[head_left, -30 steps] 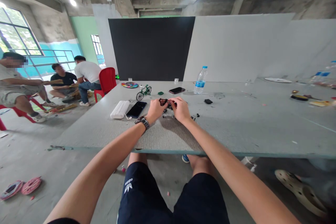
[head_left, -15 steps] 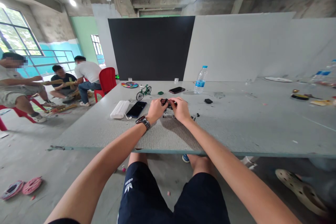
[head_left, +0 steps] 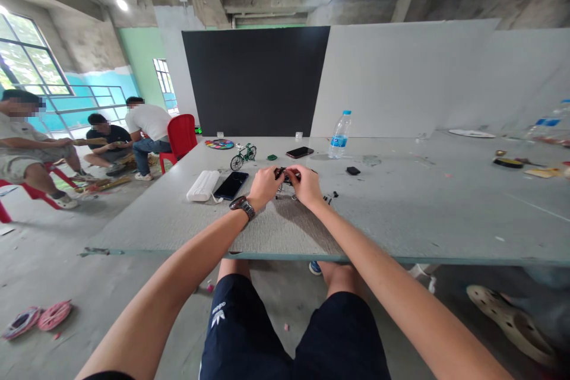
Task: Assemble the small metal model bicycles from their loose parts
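Both hands meet above the grey table (head_left: 401, 208), their fingers pinched round small dark parts (head_left: 285, 177). My left hand (head_left: 266, 185), with a watch on its wrist, is closed on a black piece. Close against it, my right hand (head_left: 306, 186) is closed at the same cluster, its fingertips partly hiding what they hold. More small black and silver parts (head_left: 330, 196) lie just right of my right hand. A green model bicycle (head_left: 243, 157) stands behind and to the left of my hands.
Left of my hands lie a white case (head_left: 203, 186) and a dark phone (head_left: 231, 185). Behind them are another phone (head_left: 300, 152), a small green item (head_left: 271, 157), a water bottle (head_left: 340, 135) and a black block (head_left: 353, 171). Several people sit at the far left.
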`<state>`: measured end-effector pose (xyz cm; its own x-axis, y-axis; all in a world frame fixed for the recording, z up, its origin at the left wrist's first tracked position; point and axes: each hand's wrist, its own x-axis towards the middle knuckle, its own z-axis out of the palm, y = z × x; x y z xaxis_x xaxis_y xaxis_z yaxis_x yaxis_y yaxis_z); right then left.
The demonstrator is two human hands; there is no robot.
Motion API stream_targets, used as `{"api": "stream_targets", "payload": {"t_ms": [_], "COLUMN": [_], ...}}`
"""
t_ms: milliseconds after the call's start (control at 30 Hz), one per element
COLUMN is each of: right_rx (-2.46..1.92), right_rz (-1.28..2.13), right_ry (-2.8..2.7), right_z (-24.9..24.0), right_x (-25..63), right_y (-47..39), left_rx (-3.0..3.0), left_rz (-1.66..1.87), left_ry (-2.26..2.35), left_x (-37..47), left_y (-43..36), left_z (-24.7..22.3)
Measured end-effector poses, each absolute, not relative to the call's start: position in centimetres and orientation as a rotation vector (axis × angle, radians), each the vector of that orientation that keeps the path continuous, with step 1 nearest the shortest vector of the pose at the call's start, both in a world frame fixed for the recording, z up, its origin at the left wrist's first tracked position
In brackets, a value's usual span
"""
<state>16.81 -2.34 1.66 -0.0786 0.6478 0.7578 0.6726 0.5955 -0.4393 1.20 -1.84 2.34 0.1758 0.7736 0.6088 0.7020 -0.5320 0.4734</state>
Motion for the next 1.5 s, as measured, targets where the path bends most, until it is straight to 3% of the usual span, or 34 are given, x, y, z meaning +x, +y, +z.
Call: {"api": "stream_targets", "payload": {"t_ms": [1033,1500], "right_rx": [-1.116,-1.119], "right_rz": [0.030,-0.155], "right_ry": [-1.871,-1.880], "right_z": [1.0,1.0], "right_x": [17.8,17.4], "right_y": [-1.4,-2.0], "left_rx": [2.378,2.401], "left_rz": [1.306,1.252], "left_ry": [1.470,1.521], "left_x": [0.6,0.7], "left_y": [-1.5,-2.0], "left_z": [2.2,2.2]}}
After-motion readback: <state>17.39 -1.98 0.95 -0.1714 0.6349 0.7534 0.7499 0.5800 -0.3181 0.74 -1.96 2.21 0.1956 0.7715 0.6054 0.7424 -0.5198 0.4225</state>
